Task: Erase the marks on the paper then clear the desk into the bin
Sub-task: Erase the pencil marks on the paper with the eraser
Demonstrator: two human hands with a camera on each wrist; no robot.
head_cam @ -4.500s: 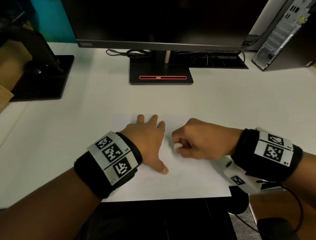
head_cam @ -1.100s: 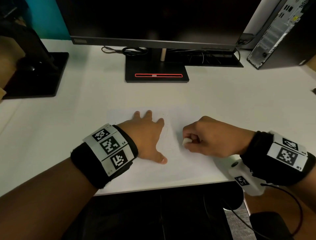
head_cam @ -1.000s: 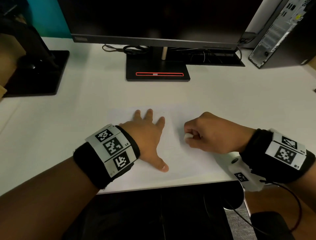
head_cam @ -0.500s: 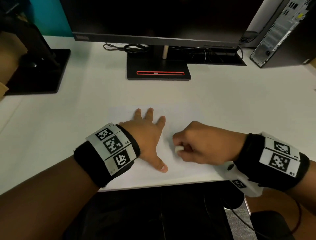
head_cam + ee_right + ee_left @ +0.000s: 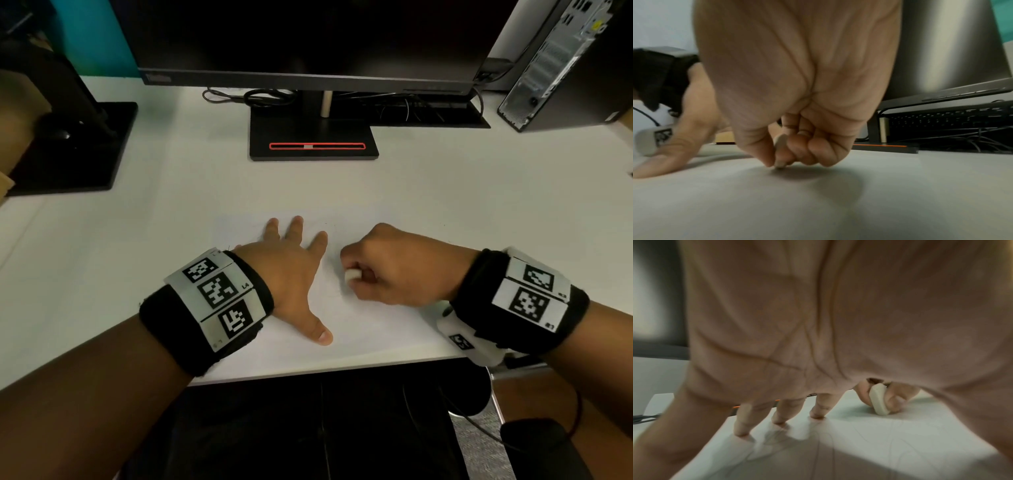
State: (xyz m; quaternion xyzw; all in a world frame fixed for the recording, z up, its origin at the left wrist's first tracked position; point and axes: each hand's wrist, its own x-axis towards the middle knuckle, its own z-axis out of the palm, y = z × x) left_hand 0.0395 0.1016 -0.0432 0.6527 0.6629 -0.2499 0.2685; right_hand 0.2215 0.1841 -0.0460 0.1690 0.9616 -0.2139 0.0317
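Note:
A white sheet of paper (image 5: 359, 329) lies at the near edge of the white desk (image 5: 479, 192), with faint pencil lines on it (image 5: 890, 443). My left hand (image 5: 291, 274) lies flat with spread fingers (image 5: 816, 408) pressing the paper down. My right hand (image 5: 387, 270) is curled into a fist and pinches a small white eraser (image 5: 352, 274) between thumb and fingers, its lower end touching the paper (image 5: 780, 165). The eraser (image 5: 878, 400) stands just right of my left index finger. No bin is in view.
A monitor on a black stand (image 5: 313, 140) with a red-outlined slot stands behind the paper. A second black stand base (image 5: 72, 150) sits at far left, a computer tower (image 5: 568, 65) at far right, and cables and a keyboard (image 5: 945, 120) under the monitor.
My right hand with the eraser has slid back and forth over the paper, right then left, and now sits close to my left hand. The left hand has stayed put.

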